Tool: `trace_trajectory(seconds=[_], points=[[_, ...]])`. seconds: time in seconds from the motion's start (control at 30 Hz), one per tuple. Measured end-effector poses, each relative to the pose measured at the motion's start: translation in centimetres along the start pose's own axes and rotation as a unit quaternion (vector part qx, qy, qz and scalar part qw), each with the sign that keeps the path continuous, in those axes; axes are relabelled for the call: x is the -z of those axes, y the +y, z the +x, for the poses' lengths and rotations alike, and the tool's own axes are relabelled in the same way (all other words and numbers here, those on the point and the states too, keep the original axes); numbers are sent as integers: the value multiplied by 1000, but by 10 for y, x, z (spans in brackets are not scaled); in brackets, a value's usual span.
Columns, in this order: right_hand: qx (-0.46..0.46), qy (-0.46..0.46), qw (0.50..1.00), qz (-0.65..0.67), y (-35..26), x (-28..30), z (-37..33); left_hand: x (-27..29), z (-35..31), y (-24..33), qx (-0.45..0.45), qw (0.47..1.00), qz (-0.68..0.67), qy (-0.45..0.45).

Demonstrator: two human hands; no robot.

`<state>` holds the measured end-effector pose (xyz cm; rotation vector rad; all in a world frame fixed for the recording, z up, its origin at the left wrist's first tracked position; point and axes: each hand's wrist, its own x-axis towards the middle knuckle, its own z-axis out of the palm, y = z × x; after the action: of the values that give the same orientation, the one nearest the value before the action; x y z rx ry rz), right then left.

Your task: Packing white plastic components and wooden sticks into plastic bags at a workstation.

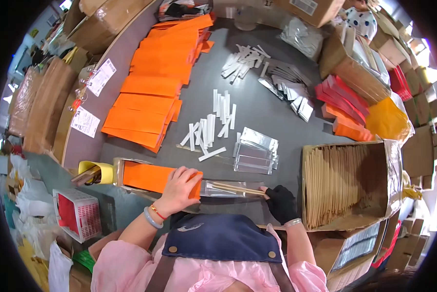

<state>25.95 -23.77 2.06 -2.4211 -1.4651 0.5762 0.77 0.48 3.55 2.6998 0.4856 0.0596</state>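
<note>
My left hand [181, 189] is bent over the right end of an orange paper sleeve [148, 178], its fingers closed on the edges. The sleeve lies across a narrow cardboard tray [119, 171] at the table's near edge. Just right of it, a clear plastic packet [211, 188] lies flat, with a few thin wooden sticks [235, 188] on or in it; I cannot tell which. My right hand [280, 202], in a black fingerless glove, pinches the right end of these sticks. Above the packet sits a small pile of clear and silvery packets [256, 152].
Orange sleeves [155, 63] lie in a long overlapping row at left. White strips [211, 129] and silvery packets [289, 85] are scattered mid-table. A carton of thin brown pieces [340, 185] stands right. A yellow container [99, 173] and white basket [77, 214] are at left.
</note>
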Motion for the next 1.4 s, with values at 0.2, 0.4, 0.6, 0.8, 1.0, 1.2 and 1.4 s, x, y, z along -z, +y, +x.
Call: trace_trajectory(seconds=[0.2, 0.4, 0.6, 0.8, 1.0, 1.2, 1.4], points=[[132, 85, 980, 121, -27, -41, 34, -18, 16, 25, -18, 998, -38, 38], [-32, 142, 939, 312, -23, -81, 33, -22, 22, 26, -43, 998, -15, 39], [91, 95, 981, 142, -67, -55, 47, -25, 39, 28, -98, 992, 38, 71], [99, -6, 995, 13, -53, -12, 39, 18, 51, 17, -134, 984, 42, -111], [-6, 126, 992, 25, -37, -2, 24, 47, 49, -73, -19, 966, 227, 124], [31, 92, 995, 3, -55, 3, 22, -25, 5, -6, 215, 972, -5, 97], [94, 49, 994, -19, -66, 5, 29, -36, 0, -18, 238, 964, -78, 85]])
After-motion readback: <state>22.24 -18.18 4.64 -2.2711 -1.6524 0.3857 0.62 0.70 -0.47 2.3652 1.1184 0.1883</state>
